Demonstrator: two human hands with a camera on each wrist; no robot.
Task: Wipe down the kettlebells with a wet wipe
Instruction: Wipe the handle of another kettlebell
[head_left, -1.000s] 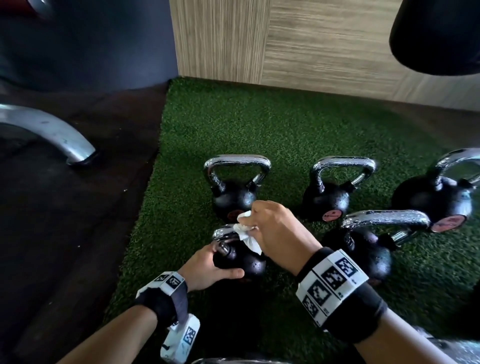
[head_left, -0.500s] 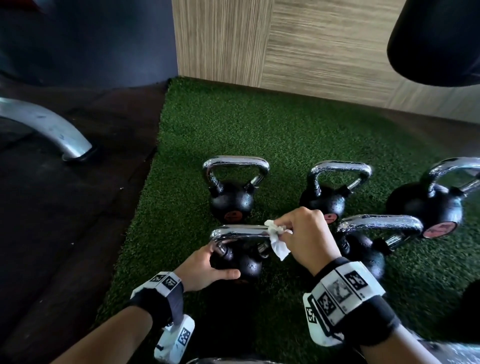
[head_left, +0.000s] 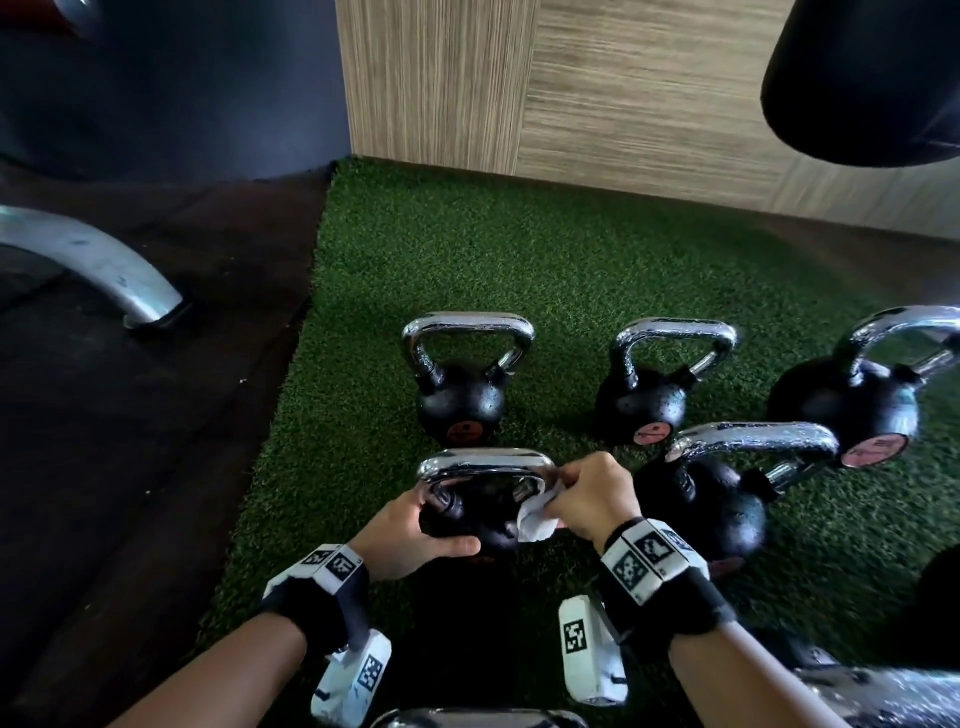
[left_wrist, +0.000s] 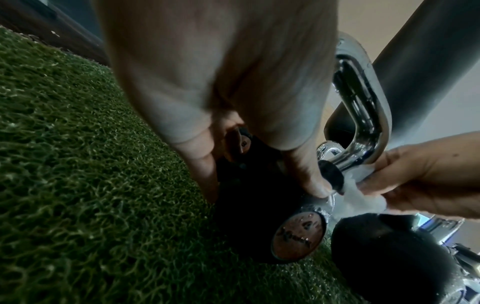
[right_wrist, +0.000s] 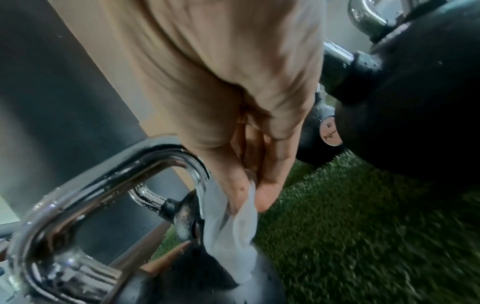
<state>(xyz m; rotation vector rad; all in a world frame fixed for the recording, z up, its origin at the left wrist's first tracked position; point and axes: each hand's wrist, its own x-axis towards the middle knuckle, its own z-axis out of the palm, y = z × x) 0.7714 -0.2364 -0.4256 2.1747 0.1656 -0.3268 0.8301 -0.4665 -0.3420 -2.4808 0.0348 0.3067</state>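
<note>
A small black kettlebell (head_left: 475, 512) with a chrome handle (head_left: 485, 462) stands on green turf in front of me. My left hand (head_left: 415, 535) grips its black ball (left_wrist: 257, 207) from the left, thumb along the near side. My right hand (head_left: 592, 493) pinches a white wet wipe (head_left: 535, 519) against the right end of the handle, where the chrome leg meets the ball. In the right wrist view the wipe (right_wrist: 233, 226) hangs from my fingertips (right_wrist: 262, 195) beside the wet chrome handle (right_wrist: 109, 170).
Several more black kettlebells stand on the turf: one (head_left: 462, 389) behind, one (head_left: 649, 395) back right, a bigger one (head_left: 717, 499) close by my right hand, another (head_left: 852, 400) far right. A chrome machine foot (head_left: 98, 270) rests on the dark floor (head_left: 130, 441) at left.
My right hand has slid the wipe along the handle from its left-middle to the right end and down. The left hand has kept its hold on the ball.
</note>
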